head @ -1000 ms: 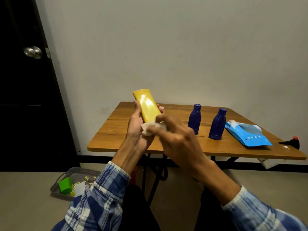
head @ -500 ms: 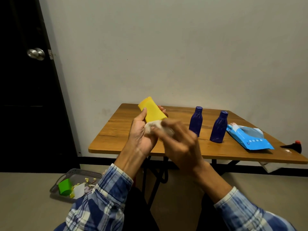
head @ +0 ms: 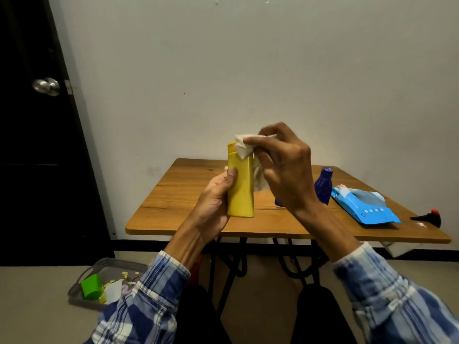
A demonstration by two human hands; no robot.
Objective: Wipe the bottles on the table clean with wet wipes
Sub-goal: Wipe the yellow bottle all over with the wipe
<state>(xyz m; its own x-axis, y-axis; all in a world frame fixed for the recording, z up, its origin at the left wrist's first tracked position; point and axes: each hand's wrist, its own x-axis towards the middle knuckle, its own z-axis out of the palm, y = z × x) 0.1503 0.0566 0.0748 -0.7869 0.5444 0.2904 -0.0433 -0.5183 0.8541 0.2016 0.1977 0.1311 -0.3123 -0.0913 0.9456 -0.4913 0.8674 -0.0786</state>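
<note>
My left hand (head: 213, 202) grips the yellow bottle (head: 240, 184) upright by its lower half, thumb along the front, held in the air above the near edge of the counter (head: 188, 194). My right hand (head: 285, 167) pinches a crumpled white wet wipe (head: 244, 147) against the bottle's top right corner. Beyond my right hand, a dark blue bottle (head: 324, 186) stands on the counter, with the blue wet wipe pack (head: 365, 207) further right.

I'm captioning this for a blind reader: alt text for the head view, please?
The left hand holds a yellow bottle upright while the right hand presses a wet wipe to its cap, above a wooden table.
</note>
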